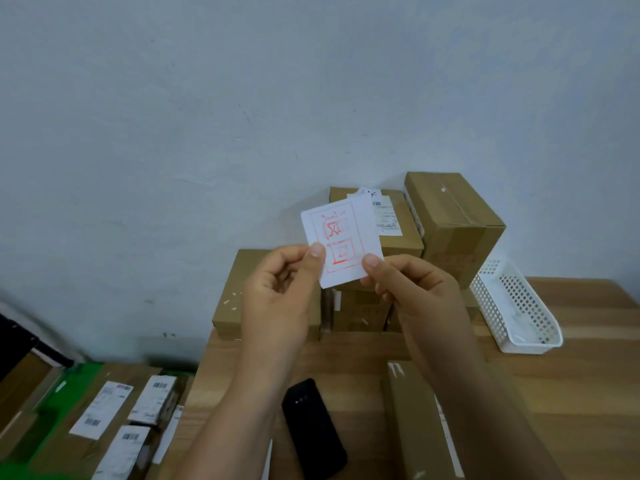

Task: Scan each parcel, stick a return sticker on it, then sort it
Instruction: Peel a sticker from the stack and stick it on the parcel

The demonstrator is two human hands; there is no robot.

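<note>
the white return sticker (341, 242), stamped with red characters in a red frame, is held up at the centre of the frame. the left hand (277, 289) pinches its lower left edge under the thumb, and the right hand (415, 292) pinches its lower right corner, with the fingers of both curled behind the paper. the sticker covers part of the stacked cardboard boxes (453, 216) against the wall. below the forearms, on the wooden surface (588, 375), a black scanner (313, 427) lies at lower centre. just right of it lies a long cardboard parcel (412, 420), partly hidden by the right forearm. a white perforated basket (516, 306) sits at the right beside the boxes. labelled parcels (114, 427) lie at the lower left, off the surface.
</note>
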